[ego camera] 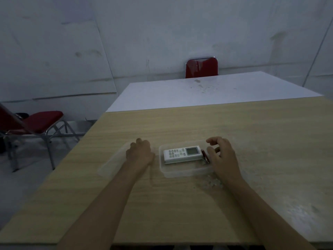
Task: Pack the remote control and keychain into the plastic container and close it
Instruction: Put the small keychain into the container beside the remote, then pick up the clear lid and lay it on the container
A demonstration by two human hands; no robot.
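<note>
One remote, one keychain in container; left hand fisted on lid; right hand spread.

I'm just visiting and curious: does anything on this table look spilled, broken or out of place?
Nothing looks broken. The white remote control and dark red keychain lie inside the clear plastic container. Its clear lid lies beside it under the left hand. Pale specks dust the wooden table near the container.
</note>
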